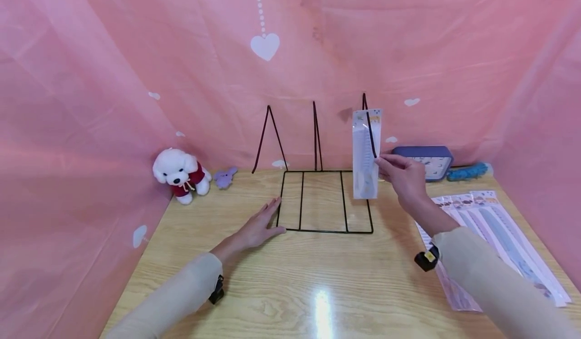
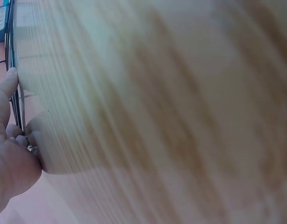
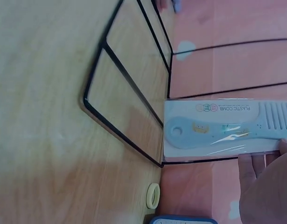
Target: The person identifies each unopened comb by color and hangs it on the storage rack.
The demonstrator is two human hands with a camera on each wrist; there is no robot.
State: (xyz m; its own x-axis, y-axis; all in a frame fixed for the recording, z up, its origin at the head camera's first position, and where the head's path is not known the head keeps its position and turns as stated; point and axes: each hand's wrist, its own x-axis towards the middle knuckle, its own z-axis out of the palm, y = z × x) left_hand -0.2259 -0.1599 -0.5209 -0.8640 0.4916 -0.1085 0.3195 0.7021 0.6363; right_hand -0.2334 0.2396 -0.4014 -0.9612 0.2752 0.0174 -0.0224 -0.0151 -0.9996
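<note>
A black wire display rack (image 1: 323,231) stands on the wooden table, with several upright wire prongs at its back. At its right prong is a packaged light-blue plastic comb (image 3: 208,128), printed "PLASTIC COMB"; in the head view the package (image 1: 364,172) is upright, and the prong's front wire crosses over it. My right hand (image 1: 404,177) pinches the package's right edge, close to the prong's lower tip. My left hand (image 1: 258,225) rests at the rack's left side with fingers extended, touching the frame. In the left wrist view the left hand (image 2: 12,158) is partly cut off.
Several packaged combs (image 1: 504,248) lie fanned out on the right. At the back right are a blue clock (image 1: 422,152) and a teal fuzzy item (image 1: 467,171); a pale yellow ring (image 3: 153,196) is near the rack. A white plush dog (image 1: 177,172) and small purple toy (image 1: 225,177) sit left.
</note>
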